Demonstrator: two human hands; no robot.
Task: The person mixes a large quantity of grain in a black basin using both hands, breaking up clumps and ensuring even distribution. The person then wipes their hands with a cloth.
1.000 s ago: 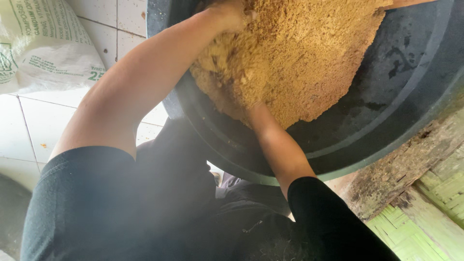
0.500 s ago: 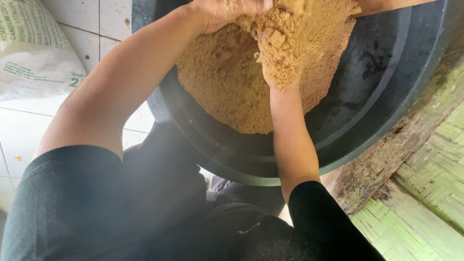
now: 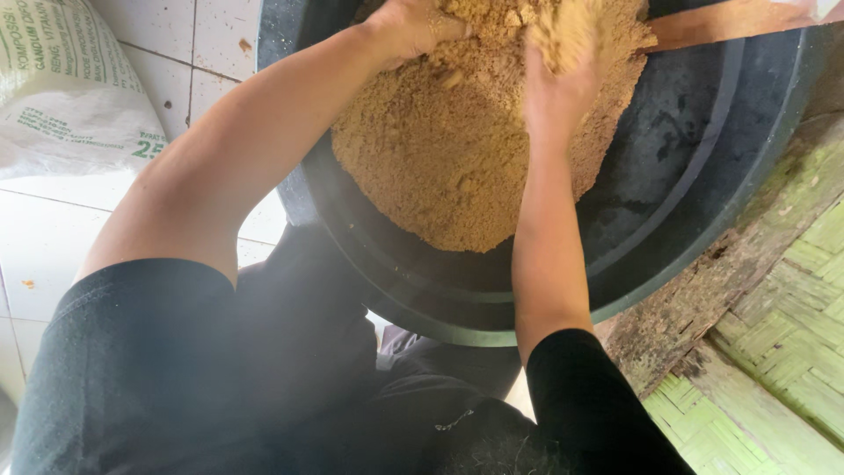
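A big black round basin [image 3: 703,176] holds a heap of brown crumbly meal [image 3: 440,158]. My left hand [image 3: 409,26] is at the heap's far left edge, its fingers dug into the meal. My right hand [image 3: 558,92] is raised above the middle of the heap with a clump of meal in its curled fingers, and loose crumbs lie on top of it. Both forearms reach over the basin's near rim. My fingertips are hidden by the meal.
A wooden stick [image 3: 730,22] lies across the basin's far right side. A white printed sack [image 3: 61,88] lies on the white tiled floor [image 3: 202,44] at left. Rough wood and green woven bamboo [image 3: 782,352] run along the right.
My right hand has come up out of the heap's near side, lifting a clump of meal toward the far side. My left hand has stayed at the far edge.
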